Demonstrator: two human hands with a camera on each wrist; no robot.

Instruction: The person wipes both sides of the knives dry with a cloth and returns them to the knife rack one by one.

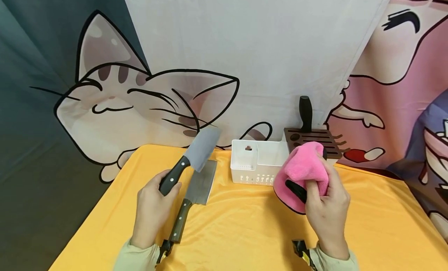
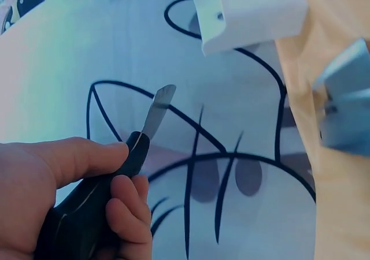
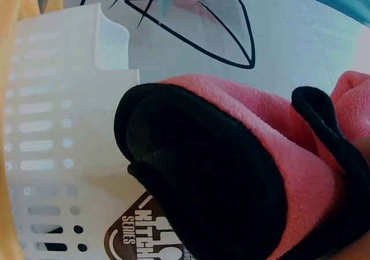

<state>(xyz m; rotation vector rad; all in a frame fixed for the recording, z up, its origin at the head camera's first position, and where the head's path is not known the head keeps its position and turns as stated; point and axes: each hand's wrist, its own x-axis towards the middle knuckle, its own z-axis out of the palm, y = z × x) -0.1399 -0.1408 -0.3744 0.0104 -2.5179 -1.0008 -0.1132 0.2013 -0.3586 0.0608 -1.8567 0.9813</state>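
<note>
My left hand (image 1: 153, 207) grips the black riveted handle of a kitchen knife (image 1: 203, 148), its broad blade raised and pointing away to the right. The same blade (image 2: 155, 118) appears nearly edge-on in the left wrist view. Below it on the table lies a cleaver (image 1: 201, 183) with a dark riveted handle, blade toward the back. In my right hand (image 1: 329, 208) is a bunched pink fleecy cloth (image 1: 306, 160) with black edging, pinched between thumb and fingers. The right wrist view shows the cloth (image 3: 243, 115) folded, its black underside facing the camera.
A white plastic knife rack (image 1: 248, 179) stands at the table's back edge, partly covered by the pink cloth. Its brown slotted top (image 1: 290, 138) holds one upright knife with a black handle (image 1: 305, 111); hooks stick out at its right. Yellow cloth (image 1: 238, 224) covers the table; a printed curtain (image 1: 266, 49) hangs behind.
</note>
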